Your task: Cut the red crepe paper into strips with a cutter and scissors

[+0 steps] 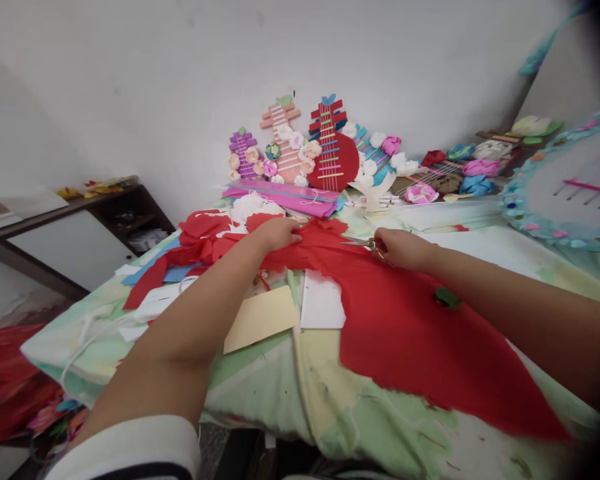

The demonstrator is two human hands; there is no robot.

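A large piece of red cloth-like sheet (400, 320) stretches across the table and hangs toward its front right edge. My left hand (279, 235) is closed on the far part of this red sheet, its fingers pinching the material. In my right hand (400, 247) is a pair of scissors (363, 243), fingers through the handles. The blades point left and lie at the red sheet, just right of my left hand. Crumpled red pieces (205, 237) are heaped left of my left hand. A small dark green object (448, 298) rests on the red sheet below my right forearm.
Decorated stringed-instrument crafts, one of them red (334, 160), lean on the wall behind. A beige card (261, 319) and a white board (322, 300) lie in front. At right stands a round, blue-trimmed craft (570, 193). A low cabinet (75, 233) is at left.
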